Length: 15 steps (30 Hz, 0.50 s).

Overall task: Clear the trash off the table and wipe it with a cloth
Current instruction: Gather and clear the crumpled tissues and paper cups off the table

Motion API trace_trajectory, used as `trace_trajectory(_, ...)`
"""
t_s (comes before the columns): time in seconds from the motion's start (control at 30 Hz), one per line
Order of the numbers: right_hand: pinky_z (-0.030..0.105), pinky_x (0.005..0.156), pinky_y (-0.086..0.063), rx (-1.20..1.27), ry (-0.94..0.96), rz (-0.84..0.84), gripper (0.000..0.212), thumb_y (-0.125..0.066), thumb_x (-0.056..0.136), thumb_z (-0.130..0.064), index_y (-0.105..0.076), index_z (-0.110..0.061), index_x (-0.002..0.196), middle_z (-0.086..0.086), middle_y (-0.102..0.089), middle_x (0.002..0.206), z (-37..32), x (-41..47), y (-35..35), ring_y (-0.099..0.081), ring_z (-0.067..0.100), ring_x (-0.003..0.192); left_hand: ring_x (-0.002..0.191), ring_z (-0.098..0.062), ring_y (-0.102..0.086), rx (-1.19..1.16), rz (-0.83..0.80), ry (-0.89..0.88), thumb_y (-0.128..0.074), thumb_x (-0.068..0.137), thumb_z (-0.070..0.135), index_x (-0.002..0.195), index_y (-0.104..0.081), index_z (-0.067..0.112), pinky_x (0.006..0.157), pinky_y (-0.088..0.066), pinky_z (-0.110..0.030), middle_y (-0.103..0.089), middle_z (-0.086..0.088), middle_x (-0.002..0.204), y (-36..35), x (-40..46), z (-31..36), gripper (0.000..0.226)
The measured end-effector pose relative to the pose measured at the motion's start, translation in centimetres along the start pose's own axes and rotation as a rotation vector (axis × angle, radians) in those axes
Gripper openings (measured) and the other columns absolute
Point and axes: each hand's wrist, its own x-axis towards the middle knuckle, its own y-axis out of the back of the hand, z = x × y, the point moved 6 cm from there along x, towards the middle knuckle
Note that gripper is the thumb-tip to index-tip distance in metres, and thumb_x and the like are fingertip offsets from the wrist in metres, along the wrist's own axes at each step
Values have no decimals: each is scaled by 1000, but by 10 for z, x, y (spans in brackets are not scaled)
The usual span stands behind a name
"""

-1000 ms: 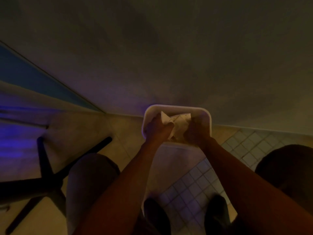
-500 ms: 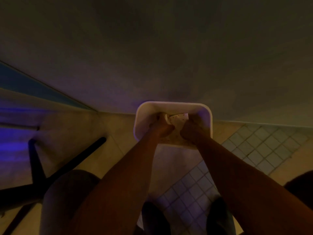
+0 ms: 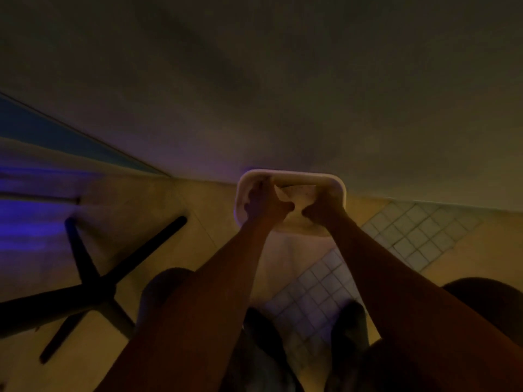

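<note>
Trash (image 3: 295, 192), a pale crumpled paper, sits at centre frame over the mouth of the white bin (image 3: 291, 174), which stands on the floor against the wall. The left hand (image 3: 264, 203) and the right hand (image 3: 322, 209) are both inside the bin rim, one on each side of the paper. Fingers appear curled at its edges; whether each grip is grasping or merely touching the paper cannot be told in this dim light.

Risk: if the paper is let go while caught on the rim, it could fall outside onto the floor. Pressing down unevenly could tip the light bin.

Surroundings: tan floor (image 3: 169, 210) with a white tiled patch (image 3: 407, 236) at right, a dark cross-shaped stand base (image 3: 93, 284) at lower left, violet light at far left. No worktop is in view.
</note>
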Motion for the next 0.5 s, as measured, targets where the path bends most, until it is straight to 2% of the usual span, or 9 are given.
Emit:
trace_trajectory(0.1, 36, 100, -42, 25, -16, -16, 68, -67, 91, -14, -33, -4, 149, 19, -47, 144, -12, -42, 29, -48, 34, 131, 139, -31, -41, -8, 13, 8, -79, 75, 42, 154, -28, 24, 106, -44, -52, -38, -8, 154, 31, -35, 11, 96)
trace_trajectory(0.3, 37, 104, -42, -37, 50, -88, 69, -68, 90, -22, -36, -11, 150, 17, -50, 145, -49, -149, 89, -49, 33, 131, 146, -34, -30, 19, -50, -43, -68, 86, 34, 156, -27, 20, 111, -39, -54, -33, -9, 158, 105, -127, 47, 82)
trace_trajectory(0.5, 40, 100, -46, -82, 152, -51, 64, -69, 88, -25, -42, -14, 146, 15, -54, 139, -101, -267, 158, -53, 31, 126, 137, -31, -40, -45, -25, -82, -67, 82, 32, 150, -36, 19, 103, -47, -52, -42, -6, 150, 194, -226, 80, 76)
